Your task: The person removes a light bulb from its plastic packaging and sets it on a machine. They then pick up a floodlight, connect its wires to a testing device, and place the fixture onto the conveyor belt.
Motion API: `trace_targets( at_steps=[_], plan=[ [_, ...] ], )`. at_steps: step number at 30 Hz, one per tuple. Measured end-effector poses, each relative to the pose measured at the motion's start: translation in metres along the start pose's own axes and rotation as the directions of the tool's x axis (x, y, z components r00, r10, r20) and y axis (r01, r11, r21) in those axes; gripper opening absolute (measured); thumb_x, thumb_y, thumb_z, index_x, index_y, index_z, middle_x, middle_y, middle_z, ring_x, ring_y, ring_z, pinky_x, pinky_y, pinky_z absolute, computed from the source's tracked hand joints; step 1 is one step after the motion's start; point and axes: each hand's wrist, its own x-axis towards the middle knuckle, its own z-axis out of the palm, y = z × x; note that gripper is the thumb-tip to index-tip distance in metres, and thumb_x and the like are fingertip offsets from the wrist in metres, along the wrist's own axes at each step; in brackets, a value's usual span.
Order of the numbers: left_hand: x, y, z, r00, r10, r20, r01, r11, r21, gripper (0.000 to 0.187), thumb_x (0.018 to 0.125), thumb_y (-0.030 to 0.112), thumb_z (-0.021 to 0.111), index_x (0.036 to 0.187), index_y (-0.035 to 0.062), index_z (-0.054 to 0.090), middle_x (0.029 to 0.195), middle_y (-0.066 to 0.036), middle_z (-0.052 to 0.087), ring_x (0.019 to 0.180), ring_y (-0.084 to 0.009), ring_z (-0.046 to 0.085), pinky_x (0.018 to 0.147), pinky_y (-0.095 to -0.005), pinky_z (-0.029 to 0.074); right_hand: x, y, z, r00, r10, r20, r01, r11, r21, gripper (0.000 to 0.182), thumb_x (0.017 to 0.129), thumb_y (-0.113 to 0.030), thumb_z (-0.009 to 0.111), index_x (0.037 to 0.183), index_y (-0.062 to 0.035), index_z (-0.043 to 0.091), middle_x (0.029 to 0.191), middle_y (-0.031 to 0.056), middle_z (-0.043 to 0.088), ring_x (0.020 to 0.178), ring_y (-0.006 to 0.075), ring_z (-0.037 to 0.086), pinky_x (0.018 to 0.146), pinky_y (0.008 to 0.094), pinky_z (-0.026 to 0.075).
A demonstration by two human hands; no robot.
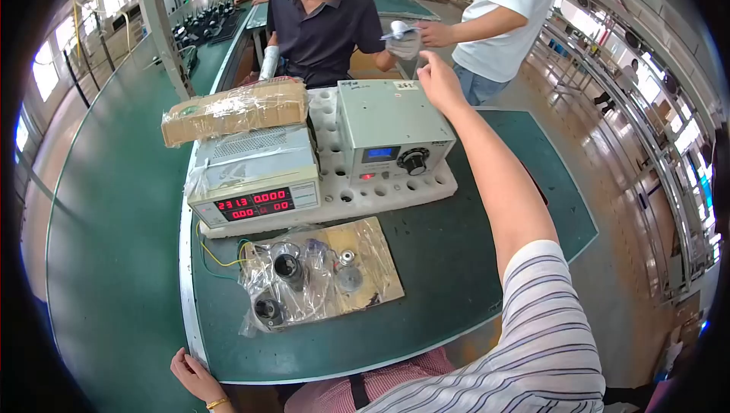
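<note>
behind the grey box point(393, 130), right hand point(439, 78) seemingly empty, near a co-worker's glove point(405, 42).

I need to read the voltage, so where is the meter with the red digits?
In the head view, the meter with red digits sits left of centre on the green table, beside the grey box.

Bare mat point(449, 261) beside stacked instruments point(395, 135)

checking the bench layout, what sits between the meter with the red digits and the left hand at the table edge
In the head view, a plastic-wrapped board carrying lamp sockets lies on the green mat between the meter and the left hand; nearer the hand, only bare mat.
</note>
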Motion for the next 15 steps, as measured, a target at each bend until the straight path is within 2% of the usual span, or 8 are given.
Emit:
trace_targets(
  at_steps=[2, 5, 6, 9, 12, 15],
  plan=[
    [-0.009, 0.006, -0.009, 1.000, -0.002, 0.003, 0.002, 1.000, 0.013, 0.024, 0.096, 0.013, 0.045, 0.111, -0.0025, 0.057, 0.107, -0.014, 0.054, 0.097, -0.0269, 0.055, 0.087, -0.0358, 0.044, 0.005, -0.004, -0.006, 0.993, 0.114, -0.020, -0.111, 0.986, 0.125, 0.057, 0.085, -0.014, 0.058, 0.138, -0.0138, 0.036, 0.094, 0.0145, 0.066, 0.091, 0.0331, 0.063, 0.081, 0.0440, 0.048],
    [0.006, 0.008, 0.004, 1.000, -0.003, 0.006, 0.003, 0.999, 0.036, 0.023, 0.096, 0.012, 0.045, 0.110, -0.0026, 0.057, 0.107, -0.014, 0.054, 0.097, -0.0270, 0.055, 0.087, -0.0357, 0.044, 0.026, -0.007, 0.007, 0.981, 0.150, -0.125, -0.128, 0.977, 0.174, 0.057, 0.085, -0.012, 0.055, 0.138, -0.0143, 0.034, 0.092, 0.0139, 0.066, 0.089, 0.0333, 0.063, 0.079, 0.0436, 0.048],
    [0.005, 0.010, 0.003, 1.000, -0.008, 0.007, 0.008, 0.999, 0.044, 0.023, 0.096, 0.011, 0.045, 0.110, -0.0026, 0.057, 0.106, -0.014, 0.055, 0.098, -0.0271, 0.055, 0.088, -0.0357, 0.044, 0.031, -0.005, 0.009, 0.974, 0.160, -0.162, -0.123, 0.969, 0.216, 0.050, 0.085, -0.011, 0.055, 0.133, -0.0131, 0.042, 0.091, 0.0135, 0.066, 0.089, 0.0329, 0.063, 0.078, 0.0427, 0.049],
    [0.006, 0.013, 0.004, 1.000, -0.009, 0.013, 0.008, 0.998, 0.064, 0.023, 0.096, 0.011, 0.044, 0.109, -0.0027, 0.057, 0.106, -0.015, 0.055, 0.098, -0.0277, 0.055, 0.089, -0.0359, 0.043, 0.038, 0.002, 0.010, 0.984, 0.079, -0.157, -0.042, 0.973, 0.226, 0.039, 0.085, -0.012, 0.056, 0.123, -0.0101, 0.052, 0.092, 0.0130, 0.066, 0.087, 0.0310, 0.064, 0.078, 0.0407, 0.049],
    [0.005, 0.008, 0.005, 1.000, 0.012, 0.020, -0.014, 0.997, 0.077, 0.022, 0.096, 0.011, 0.044, 0.108, -0.0027, 0.057, 0.105, -0.015, 0.055, 0.099, -0.0284, 0.054, 0.089, -0.0363, 0.043, 0.036, 0.004, 0.016, 0.972, 0.054, -0.228, 0.020, 0.951, 0.309, 0.026, 0.085, -0.015, 0.059, 0.109, -0.0065, 0.060, 0.091, 0.0120, 0.067, 0.083, 0.0269, 0.065, 0.076, 0.0376, 0.049],
    [0.006, 0.008, 0.005, 1.000, 0.016, 0.019, -0.017, 0.997, 0.079, 0.022, 0.096, 0.011, 0.043, 0.108, -0.0028, 0.057, 0.105, -0.015, 0.056, 0.099, -0.0287, 0.054, 0.090, -0.0365, 0.043, 0.026, 0.001, 0.012, 0.951, 0.170, -0.258, -0.074, 0.936, 0.343, 0.023, 0.085, -0.019, 0.062, 0.104, -0.0048, 0.063, 0.088, 0.0119, 0.068, 0.081, 0.0244, 0.066, 0.074, 0.0351, 0.050]
  ],
)
